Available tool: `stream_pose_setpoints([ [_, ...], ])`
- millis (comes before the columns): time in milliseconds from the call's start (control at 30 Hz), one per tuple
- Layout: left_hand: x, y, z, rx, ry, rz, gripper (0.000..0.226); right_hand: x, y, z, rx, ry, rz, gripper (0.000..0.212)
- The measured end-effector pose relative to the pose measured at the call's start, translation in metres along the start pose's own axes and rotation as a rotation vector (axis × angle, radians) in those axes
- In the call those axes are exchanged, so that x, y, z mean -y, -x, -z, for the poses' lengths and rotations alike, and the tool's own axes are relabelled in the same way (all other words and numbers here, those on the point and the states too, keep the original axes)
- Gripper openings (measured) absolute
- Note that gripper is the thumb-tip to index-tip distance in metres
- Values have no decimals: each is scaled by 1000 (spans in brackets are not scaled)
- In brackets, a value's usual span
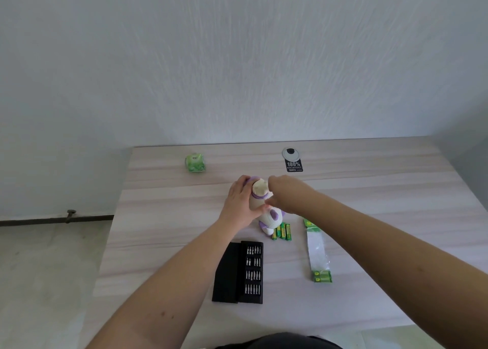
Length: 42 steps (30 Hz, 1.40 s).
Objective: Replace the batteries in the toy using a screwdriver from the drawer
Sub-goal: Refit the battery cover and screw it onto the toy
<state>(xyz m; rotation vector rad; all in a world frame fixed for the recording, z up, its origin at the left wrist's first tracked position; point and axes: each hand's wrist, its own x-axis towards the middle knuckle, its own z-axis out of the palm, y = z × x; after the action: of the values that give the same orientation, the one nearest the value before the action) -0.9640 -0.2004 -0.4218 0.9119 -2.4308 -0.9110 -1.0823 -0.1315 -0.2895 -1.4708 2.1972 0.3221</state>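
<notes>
Seemingly mid-handling, from the head view: the toy [264,203] stands on the counter [163,216], its long axis running away from the person, between both hands. The left hand [239,198] wraps its grip round the toy's left side, fingers curled on it. The right hand [284,194] touches the right side; whether it holds anything I cannot tell. Loose batteries [282,231] lie just beside the toy, the open bit case [239,272] nearer the person.

Both forearms are bare from elbow to wrist, with no sleeves, watch, bracelets or rings showing. The left hand [239,198] and right hand [286,194] are ungloved. At the bottom edge, a dark garment [280,342] covers the person's torso.
</notes>
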Motion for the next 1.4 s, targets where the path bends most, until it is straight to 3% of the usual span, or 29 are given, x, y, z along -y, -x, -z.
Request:
stream_pose_setpoints([
  [167,-5,-1,3,26,10,25,75,4,-4,9,111,66,-31,12],
  [233,-7,-2,4,40,4,37,74,7,-6,12,129,92,-81,18],
  [400,-9,-1,6,67,-22,42,78,6,-15,6,97,109,-102,12],
  [533,-11,0,8,66,-51,53,76,6,-13,6,31,72,-110,25],
  [833,-15,-2,12,120,-69,103,79,3,-5,-2,-33,126,-88,32],
  [967,-18,-2,15,130,-62,127,78,2,2,-4,-91,147,-75,19],
  [1200,-22,-4,16,141,-64,153,78,0,10,-6,-119,115,-65,23],
  [1400,-25,-3,15,151,-63,180,78,-9,24,-2,-32,15,30,26],
])
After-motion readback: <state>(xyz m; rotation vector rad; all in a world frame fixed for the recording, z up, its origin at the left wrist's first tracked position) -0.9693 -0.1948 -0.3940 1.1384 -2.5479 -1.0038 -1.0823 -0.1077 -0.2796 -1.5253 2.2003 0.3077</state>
